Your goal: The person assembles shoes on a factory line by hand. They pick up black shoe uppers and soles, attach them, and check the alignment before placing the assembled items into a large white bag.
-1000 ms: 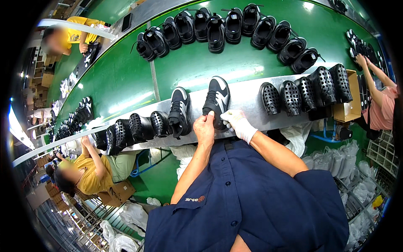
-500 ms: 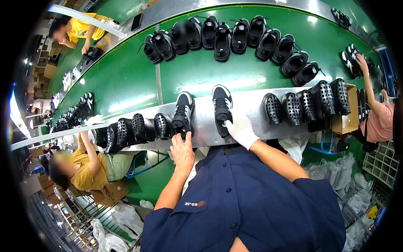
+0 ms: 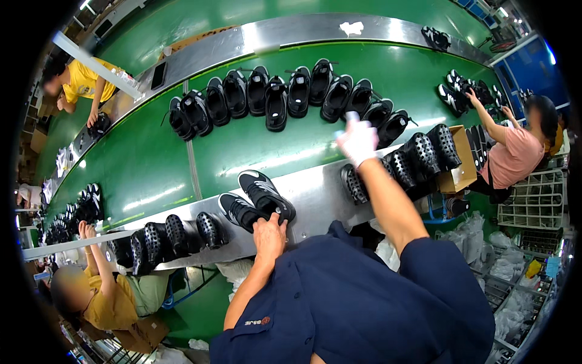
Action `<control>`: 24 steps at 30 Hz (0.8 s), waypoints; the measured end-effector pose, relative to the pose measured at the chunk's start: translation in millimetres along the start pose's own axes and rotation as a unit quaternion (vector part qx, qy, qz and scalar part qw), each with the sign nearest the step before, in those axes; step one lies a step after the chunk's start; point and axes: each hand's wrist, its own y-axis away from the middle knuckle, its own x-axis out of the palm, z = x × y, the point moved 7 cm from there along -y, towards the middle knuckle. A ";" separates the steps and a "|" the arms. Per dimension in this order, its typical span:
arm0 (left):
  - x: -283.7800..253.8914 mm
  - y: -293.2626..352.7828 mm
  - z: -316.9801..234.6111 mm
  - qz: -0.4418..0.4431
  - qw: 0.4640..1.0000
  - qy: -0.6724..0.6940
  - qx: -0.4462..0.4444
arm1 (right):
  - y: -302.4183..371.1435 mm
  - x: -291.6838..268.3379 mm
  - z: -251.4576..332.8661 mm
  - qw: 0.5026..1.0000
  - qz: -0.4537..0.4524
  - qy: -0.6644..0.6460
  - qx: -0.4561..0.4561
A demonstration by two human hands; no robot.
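Two black sneakers with grey-white trim stand side by side on the metal ledge: a left one and a right one. My bare left hand is closed round their heel ends, which press together. My right hand, in a white glove, is stretched out over the green belt, a little blurred, with thumb and fingers apart and nothing seen in it. It is nearest to the right part of a curved row of black sneakers, whose heels face me.
Black perforated shoe forms stand on the ledge to the left and right. Beyond the right ones is a cardboard box. Co-workers sit at left and right along the green belt. A phone lies on the far rail.
The two sneakers, apart before, are now together in my left hand. My right hand has left its sneaker and moved forward over the belt. The view has shifted.
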 end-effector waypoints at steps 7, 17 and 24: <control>-107.8 -74.9 16.8 -0.104 0.994 -0.042 -0.006 | -69.0 63.1 -111.3 0.932 0.314 0.099 0.154; -211.0 -190.0 238.1 -0.151 0.964 -0.208 -0.061 | -145.8 39.8 -201.2 0.943 0.071 0.207 0.249; -228.1 -205.4 353.9 0.015 0.897 -0.350 -0.269 | -158.0 7.5 -38.7 0.987 -0.042 0.005 -0.154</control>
